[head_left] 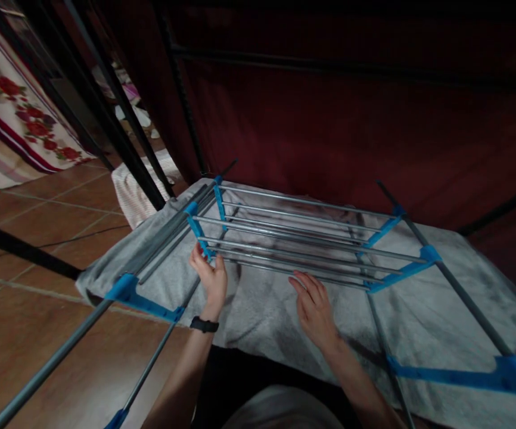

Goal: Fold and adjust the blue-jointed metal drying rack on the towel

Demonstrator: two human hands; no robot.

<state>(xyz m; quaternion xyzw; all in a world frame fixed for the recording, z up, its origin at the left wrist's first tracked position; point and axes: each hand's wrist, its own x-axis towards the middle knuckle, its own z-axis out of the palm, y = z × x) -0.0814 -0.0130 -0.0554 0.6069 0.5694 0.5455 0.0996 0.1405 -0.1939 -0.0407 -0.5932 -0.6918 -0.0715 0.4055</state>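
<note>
A metal drying rack [294, 238] with grey rods and blue plastic joints stands in front of me, with a grey towel [262, 310] spread over its lower level. My left hand [211, 275], wearing a black wristband, grips a rod end next to a blue joint on the rack's upper shelf. My right hand [314, 307] hovers flat with fingers apart over the towel, just below the nearest rods, holding nothing.
A dark red cloth wall [351, 119] rises behind the rack. Black poles [106, 101] slant at the left. The floor is brown tile [39, 208]. A floral fabric [12, 107] hangs at far left, and a white cloth [133, 190] lies beside the rack.
</note>
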